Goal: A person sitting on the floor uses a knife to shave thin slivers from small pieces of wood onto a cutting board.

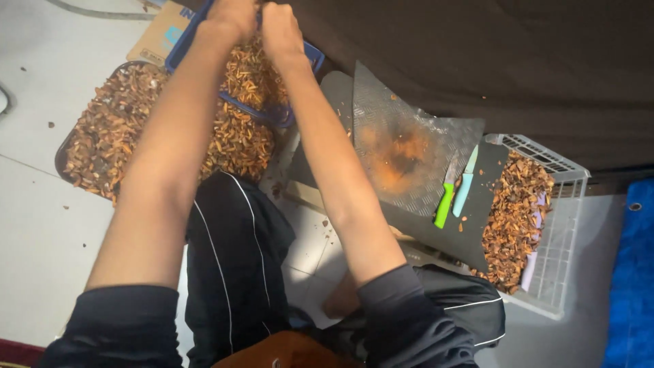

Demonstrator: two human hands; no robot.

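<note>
Hands are working together at the top of the view, both arms stretching away from the seated person. The left hand and the right hand are pressing down side by side into a blue basket heaped with brown and orange scraps; the fingers are curling under and partly cut off by the frame edge, so whether they are gripping anything cannot be told. The basket is tilting over a dark round tray piled with the same scraps, its long axis running from upper left to lower right. To the right, a black cutting mat is lying on the tiled floor with a stained clear plastic sheet on it. Two knives are resting just beside each other, a green-handled knife and a pale blue knife, blades pointing up and away. A white crate beyond is holding more scraps.
</note>
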